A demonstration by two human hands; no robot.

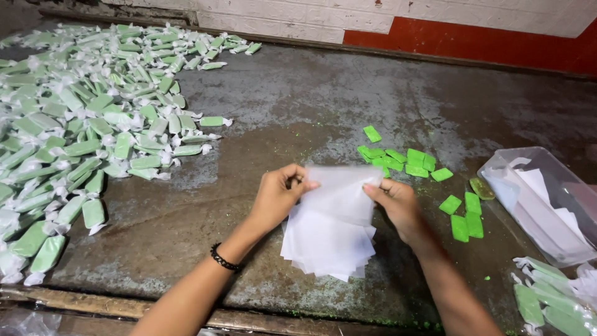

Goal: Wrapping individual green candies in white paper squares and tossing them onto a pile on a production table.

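My left hand (278, 198) and my right hand (396, 206) hold a thin translucent white wrapper sheet (341, 190) by its two side edges, lifted just above a stack of white wrapper sheets (326, 246) lying on the worn metal table (298, 106). Bare green candy pieces (404, 160) lie scattered to the right of my right hand, with more green pieces (465, 218) nearer the box. A large heap of wrapped green candies (87, 118) with twisted white ends covers the left of the table.
A clear plastic box (547, 205) holding white sheets stands at the right edge. A few wrapped candies (550, 302) lie at the bottom right. A white and red wall (435, 25) runs along the far side. The table's near edge (124, 308) is rusty.
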